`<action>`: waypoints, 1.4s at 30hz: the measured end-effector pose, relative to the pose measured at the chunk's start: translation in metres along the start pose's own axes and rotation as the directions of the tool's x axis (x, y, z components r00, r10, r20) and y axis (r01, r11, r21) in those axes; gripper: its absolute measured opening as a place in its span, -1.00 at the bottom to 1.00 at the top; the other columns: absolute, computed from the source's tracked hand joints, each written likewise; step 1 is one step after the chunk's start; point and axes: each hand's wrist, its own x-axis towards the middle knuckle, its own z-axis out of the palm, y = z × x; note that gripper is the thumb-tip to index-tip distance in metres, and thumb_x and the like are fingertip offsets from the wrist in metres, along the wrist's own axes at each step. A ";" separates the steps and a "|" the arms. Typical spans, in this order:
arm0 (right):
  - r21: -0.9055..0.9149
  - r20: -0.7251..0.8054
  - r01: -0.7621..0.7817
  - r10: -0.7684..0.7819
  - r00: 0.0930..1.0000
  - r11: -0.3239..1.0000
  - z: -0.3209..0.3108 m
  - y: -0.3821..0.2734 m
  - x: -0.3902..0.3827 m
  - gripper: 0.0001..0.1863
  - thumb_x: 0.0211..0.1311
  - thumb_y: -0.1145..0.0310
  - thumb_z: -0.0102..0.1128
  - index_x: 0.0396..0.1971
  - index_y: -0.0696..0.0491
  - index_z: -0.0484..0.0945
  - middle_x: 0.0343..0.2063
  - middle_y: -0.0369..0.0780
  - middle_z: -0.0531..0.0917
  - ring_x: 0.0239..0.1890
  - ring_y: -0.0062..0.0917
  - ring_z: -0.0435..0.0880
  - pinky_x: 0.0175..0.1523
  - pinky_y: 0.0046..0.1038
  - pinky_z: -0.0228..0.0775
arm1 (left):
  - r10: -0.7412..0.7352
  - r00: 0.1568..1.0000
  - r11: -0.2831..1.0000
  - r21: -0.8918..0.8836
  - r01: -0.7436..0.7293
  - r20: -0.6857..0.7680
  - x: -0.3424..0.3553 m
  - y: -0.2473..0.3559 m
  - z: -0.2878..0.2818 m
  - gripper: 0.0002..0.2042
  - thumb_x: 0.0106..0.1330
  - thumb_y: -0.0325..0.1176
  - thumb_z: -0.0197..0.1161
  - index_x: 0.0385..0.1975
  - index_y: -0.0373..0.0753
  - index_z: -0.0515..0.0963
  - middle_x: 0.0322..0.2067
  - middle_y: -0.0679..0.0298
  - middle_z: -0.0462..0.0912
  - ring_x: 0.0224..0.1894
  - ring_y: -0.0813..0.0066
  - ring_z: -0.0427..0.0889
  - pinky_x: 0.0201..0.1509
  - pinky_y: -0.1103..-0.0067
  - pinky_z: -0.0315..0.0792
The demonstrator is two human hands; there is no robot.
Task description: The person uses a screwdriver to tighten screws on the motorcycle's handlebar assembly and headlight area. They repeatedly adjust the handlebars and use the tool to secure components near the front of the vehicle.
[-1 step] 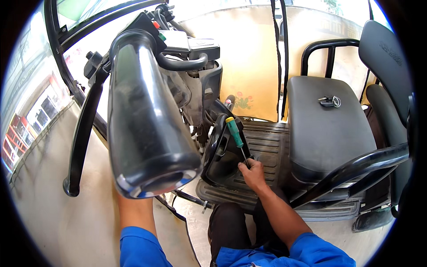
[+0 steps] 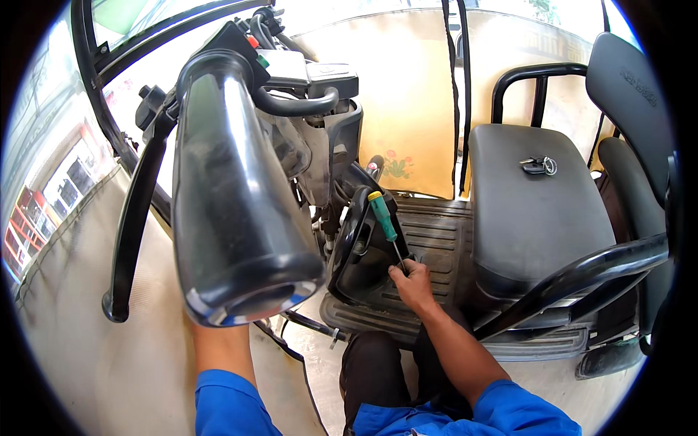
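Note:
My right hand [image 2: 413, 283] is closed round the metal shaft of a screwdriver [image 2: 383, 218]. The tool's green handle with a yellow end points up and away, beside the black front panel [image 2: 360, 272] of a three-wheeled vehicle. On the left, my bare forearm [image 2: 224, 352] in a blue sleeve goes up behind a large black handlebar grip [image 2: 243, 182]. That grip hides my left hand, so neither its fingers nor anything in them can be seen.
A black brake lever [image 2: 134, 232] hangs left of the grip. Keys [image 2: 538, 166] lie on the dark padded seat [image 2: 542, 211] to the right, beside a black armrest bar [image 2: 574, 283]. Below is a ribbed floor mat [image 2: 436, 247]. A yellowish curtain [image 2: 407, 94] hangs at the far side.
The handlebar grip sits very slightly further left and lower. My right hand and the screwdriver look the same.

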 end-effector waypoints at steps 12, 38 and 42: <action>0.012 0.023 -0.012 0.012 1.000 1.000 -0.001 -0.009 -0.002 -0.66 0.23 0.31 0.31 -0.64 0.18 0.47 -0.74 -0.35 0.38 -0.61 -0.70 0.29 -0.51 -0.39 0.16 | 0.023 1.000 1.000 0.015 -0.023 0.000 -0.002 -0.006 -0.003 -0.69 0.53 -0.23 0.01 0.11 -0.26 0.43 -0.11 0.24 0.59 -0.09 0.43 0.62 0.07 0.49 0.55; 0.025 0.031 -0.006 0.006 0.999 1.000 0.003 -0.009 0.001 -0.65 0.24 0.30 0.31 -0.63 0.18 0.45 -0.74 -0.35 0.36 -0.60 -0.71 0.27 -0.52 -0.37 0.14 | 0.044 0.999 0.998 0.044 -0.044 -0.006 -0.004 -0.005 -0.013 -0.74 0.49 -0.26 0.06 0.05 -0.24 0.47 -0.13 0.27 0.60 -0.10 0.44 0.60 0.07 0.46 0.52; 0.010 0.033 -0.008 0.008 0.999 1.000 0.002 -0.006 0.002 -0.66 0.22 0.26 0.32 -0.61 0.18 0.49 -0.76 -0.25 0.43 -0.64 -0.59 0.37 -0.50 -0.28 0.21 | 0.047 0.999 0.998 0.049 -0.046 -0.007 -0.005 -0.005 -0.011 -0.74 0.48 -0.27 0.07 0.04 -0.24 0.48 -0.13 0.27 0.60 -0.10 0.44 0.60 0.07 0.46 0.51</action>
